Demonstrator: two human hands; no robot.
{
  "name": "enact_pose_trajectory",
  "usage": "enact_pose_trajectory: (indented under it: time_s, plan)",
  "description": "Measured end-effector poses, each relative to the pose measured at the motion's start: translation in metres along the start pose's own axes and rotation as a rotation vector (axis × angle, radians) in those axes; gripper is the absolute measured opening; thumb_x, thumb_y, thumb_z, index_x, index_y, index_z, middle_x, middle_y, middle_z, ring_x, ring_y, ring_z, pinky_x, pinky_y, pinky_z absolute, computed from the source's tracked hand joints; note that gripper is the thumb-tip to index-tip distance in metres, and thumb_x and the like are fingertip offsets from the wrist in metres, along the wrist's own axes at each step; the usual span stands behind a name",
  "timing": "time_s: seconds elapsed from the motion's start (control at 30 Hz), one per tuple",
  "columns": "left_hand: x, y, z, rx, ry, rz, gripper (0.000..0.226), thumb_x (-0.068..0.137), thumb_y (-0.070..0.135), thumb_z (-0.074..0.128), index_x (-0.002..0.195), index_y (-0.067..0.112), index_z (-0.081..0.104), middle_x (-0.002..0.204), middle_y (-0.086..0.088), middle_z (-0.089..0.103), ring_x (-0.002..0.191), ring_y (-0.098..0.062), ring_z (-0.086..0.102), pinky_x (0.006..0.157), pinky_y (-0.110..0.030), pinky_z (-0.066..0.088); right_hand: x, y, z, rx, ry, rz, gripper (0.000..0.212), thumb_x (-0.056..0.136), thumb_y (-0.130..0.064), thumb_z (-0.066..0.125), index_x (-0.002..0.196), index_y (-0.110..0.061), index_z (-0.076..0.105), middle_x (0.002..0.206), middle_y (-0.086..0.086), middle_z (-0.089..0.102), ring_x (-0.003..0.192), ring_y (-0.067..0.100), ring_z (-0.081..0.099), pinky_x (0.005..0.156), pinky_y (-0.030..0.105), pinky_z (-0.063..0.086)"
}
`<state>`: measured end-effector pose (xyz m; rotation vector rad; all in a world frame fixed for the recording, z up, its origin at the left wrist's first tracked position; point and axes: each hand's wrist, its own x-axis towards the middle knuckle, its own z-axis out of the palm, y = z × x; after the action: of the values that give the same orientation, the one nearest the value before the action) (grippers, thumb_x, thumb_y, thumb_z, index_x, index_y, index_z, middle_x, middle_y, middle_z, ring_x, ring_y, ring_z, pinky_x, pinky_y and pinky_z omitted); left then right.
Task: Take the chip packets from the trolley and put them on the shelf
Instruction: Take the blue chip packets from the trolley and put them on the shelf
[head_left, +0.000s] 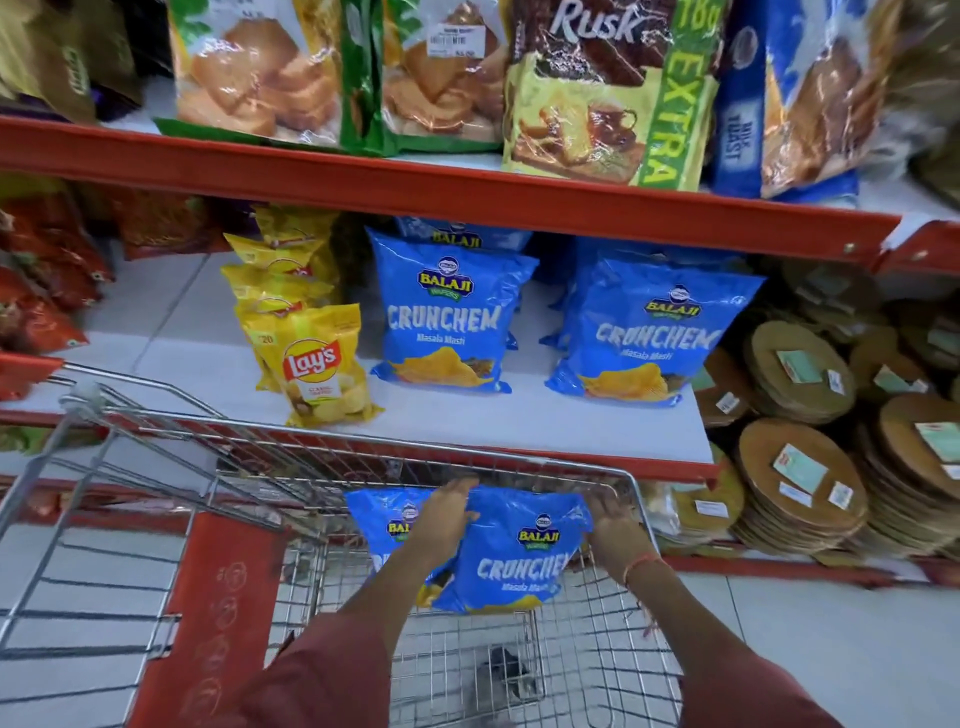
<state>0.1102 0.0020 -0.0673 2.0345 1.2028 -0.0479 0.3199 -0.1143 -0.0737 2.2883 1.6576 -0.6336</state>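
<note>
Inside the wire trolley (519, 460) lie two blue Balaji Crunchem chip packets. My left hand (447, 512) grips the left side of the front packet (519, 556), and my right hand (613, 519) grips its right top corner. The second blue packet (379, 525) sits partly hidden behind it and my left arm. On the white shelf (208, 364) above the trolley stand two rows of the same blue packets (444, 317) (649, 332) and a row of yellow Lay's packets (311, 358).
Rusk and toast bags (597, 93) fill the upper red-edged shelf. Red snack packets (41, 270) sit at the shelf's left end. Stacks of round brown discs (800, 467) stand at the right. The trolley's red child seat flap (218, 597) is at the left.
</note>
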Motion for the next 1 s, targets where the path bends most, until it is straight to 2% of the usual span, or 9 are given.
enact_pose_trajectory:
  time_s: [0.1, 0.2, 0.27, 0.43, 0.5, 0.6, 0.7, 0.87, 1.0]
  plan:
    - [0.003, 0.004, 0.009, -0.043, 0.082, -0.077, 0.04, 0.092, 0.003, 0.053, 0.131, 0.003, 0.047, 0.13, -0.021, 0.057, 0.118, -0.034, 0.054, 0.098, -0.041, 0.046, 0.0, 0.001, -0.002, 0.29, 0.015, 0.094, 0.056, 0.093, -0.005, 0.047, 0.144, -0.005, 0.022, 0.146, 0.023, 0.037, 0.129, 0.035, 0.045, 0.101, 0.039, 0.043]
    - [-0.004, 0.002, 0.012, -0.165, 0.202, -0.142, 0.028, 0.091, -0.006, 0.049, 0.118, -0.013, 0.054, 0.118, -0.03, 0.059, 0.107, -0.04, 0.058, 0.067, -0.02, 0.05, -0.001, 0.003, 0.0, 0.487, 0.111, 0.124, 0.058, 0.091, -0.008, 0.055, 0.142, -0.01, 0.029, 0.141, 0.019, 0.045, 0.118, 0.034, 0.055, 0.096, 0.039, 0.047]
    - [-0.015, -0.005, 0.014, -0.293, 0.273, -0.192, 0.02, 0.091, -0.008, 0.046, 0.107, -0.012, 0.057, 0.092, -0.018, 0.061, 0.079, -0.013, 0.066, 0.05, -0.01, 0.044, -0.001, 0.003, 0.004, 0.567, 0.15, 0.137, 0.056, 0.09, -0.009, 0.058, 0.14, -0.011, 0.035, 0.145, 0.015, 0.041, 0.123, 0.032, 0.052, 0.104, 0.039, 0.045]
    - [-0.039, -0.026, 0.016, -0.503, 0.325, -0.353, 0.02, 0.089, -0.006, 0.049, 0.074, 0.004, 0.059, 0.065, -0.005, 0.047, 0.046, -0.003, 0.058, 0.06, -0.017, 0.048, -0.002, -0.006, 0.009, 0.792, 0.227, 0.223, 0.028, 0.083, -0.009, 0.069, 0.109, -0.005, 0.062, 0.094, 0.014, 0.072, 0.095, 0.031, 0.068, 0.075, 0.029, 0.051]
    - [-0.047, -0.032, 0.018, -0.469, 0.309, -0.305, 0.012, 0.087, -0.005, 0.054, 0.089, 0.004, 0.062, 0.071, -0.005, 0.054, 0.054, -0.001, 0.061, 0.061, -0.012, 0.05, -0.007, -0.009, 0.007, 0.878, 0.291, 0.23, 0.011, 0.081, -0.005, 0.069, 0.091, -0.005, 0.066, 0.08, 0.009, 0.069, 0.088, 0.031, 0.07, 0.069, 0.028, 0.052]
    - [-0.065, -0.037, 0.014, -0.449, 0.402, -0.247, 0.015, 0.081, -0.002, 0.066, 0.096, 0.0, 0.067, 0.073, -0.01, 0.06, 0.074, -0.024, 0.061, 0.067, -0.028, 0.051, -0.022, -0.011, 0.002, 0.876, 0.323, 0.167, 0.006, 0.082, -0.005, 0.069, 0.088, -0.006, 0.071, 0.086, 0.012, 0.074, 0.084, 0.026, 0.07, 0.075, 0.031, 0.057]
    - [-0.084, -0.033, -0.002, -0.531, 0.461, -0.211, 0.011, 0.08, 0.0, 0.068, 0.09, 0.003, 0.065, 0.07, -0.005, 0.061, 0.073, -0.023, 0.059, 0.061, -0.014, 0.048, -0.04, -0.013, -0.008, 0.865, 0.406, 0.077, 0.011, 0.082, -0.005, 0.069, 0.091, -0.008, 0.074, 0.086, 0.01, 0.076, 0.074, 0.016, 0.068, 0.065, 0.008, 0.051]
    - [-0.108, -0.013, -0.047, -0.588, 0.591, -0.113, 0.012, 0.079, 0.003, 0.07, 0.089, 0.005, 0.065, 0.083, -0.015, 0.069, 0.079, -0.026, 0.065, 0.076, -0.034, 0.055, -0.067, -0.02, -0.057, 0.872, 0.598, -0.061, 0.012, 0.081, -0.008, 0.072, 0.086, -0.018, 0.076, 0.073, -0.008, 0.073, 0.063, -0.01, 0.065, 0.057, -0.006, 0.041]
    - [-0.115, 0.012, -0.093, -0.6, 0.734, 0.031, 0.011, 0.08, 0.008, 0.07, 0.086, 0.016, 0.066, 0.081, -0.007, 0.07, 0.079, -0.016, 0.066, 0.062, -0.004, 0.052, -0.079, -0.022, -0.108, 0.872, 0.741, -0.134, 0.009, 0.081, -0.016, 0.072, 0.083, -0.024, 0.074, 0.072, -0.014, 0.073, 0.062, -0.004, 0.067, 0.065, 0.015, 0.056]
